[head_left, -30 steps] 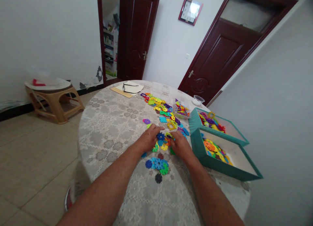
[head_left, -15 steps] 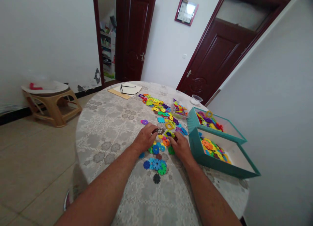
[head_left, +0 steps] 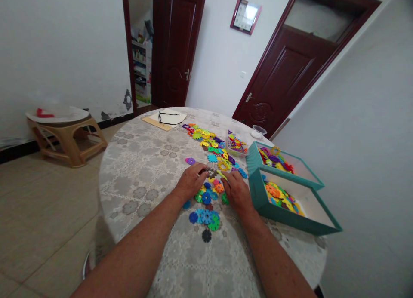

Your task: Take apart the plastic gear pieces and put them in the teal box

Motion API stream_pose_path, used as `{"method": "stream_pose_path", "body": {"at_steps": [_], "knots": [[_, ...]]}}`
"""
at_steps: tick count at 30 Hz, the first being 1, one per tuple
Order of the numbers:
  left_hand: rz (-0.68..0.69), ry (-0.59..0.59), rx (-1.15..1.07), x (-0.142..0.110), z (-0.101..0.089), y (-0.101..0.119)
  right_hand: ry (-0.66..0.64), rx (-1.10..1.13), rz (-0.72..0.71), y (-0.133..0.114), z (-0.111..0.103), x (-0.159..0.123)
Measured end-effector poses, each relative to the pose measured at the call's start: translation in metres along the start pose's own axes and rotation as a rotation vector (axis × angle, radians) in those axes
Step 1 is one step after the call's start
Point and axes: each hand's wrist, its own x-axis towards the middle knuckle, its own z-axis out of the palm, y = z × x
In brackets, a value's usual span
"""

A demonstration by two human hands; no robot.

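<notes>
My left hand (head_left: 192, 178) is above the table's middle, its thumb and fingers closed; whatever may be between them is too small to make out. To the right, my right hand (head_left: 237, 188) pinches a yellow-green snowflake disc (head_left: 222, 175), tilted and seen nearly edge-on. Between and below the hands lie loose notched discs, among them an orange disc (head_left: 219, 188), a blue disc (head_left: 206, 198) and a green disc (head_left: 225, 198). Closer to me are a light blue disc (head_left: 206, 216), a green disc (head_left: 213, 223) and a black disc (head_left: 206, 235).
A long pile of mixed discs (head_left: 206, 137) stretches toward the far side. Right of it stand a clear plastic tub (head_left: 238, 152) and two teal boxes (head_left: 292, 222) holding colourful pieces. Eyeglasses (head_left: 167, 117) rest on papers at the back. A small clear bowl (head_left: 258, 130) sits near the far edge.
My hands moved apart, and a dark blue disc between them came down onto the discs below. The yellow-green disc in my right hand has turned from face-on to edge-on.
</notes>
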Motion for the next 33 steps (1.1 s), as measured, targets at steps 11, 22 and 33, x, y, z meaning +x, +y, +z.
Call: {"method": "stream_pose_path", "body": {"at_steps": [11, 22, 33], "knots": [[-0.245, -0.069, -0.399, 0.003, -0.002, 0.006, -0.16, 0.404, 0.069, -0.023, 0.012, 0.006], [-0.652, 0.176, -1.001, 0.012, -0.002, -0.006, -0.168, -0.361, 0.19, 0.018, 0.034, 0.055], [-0.798, 0.183, -1.109, 0.011, -0.006, -0.006, -0.059, -0.223, 0.197, -0.003, 0.047, 0.046]]}}
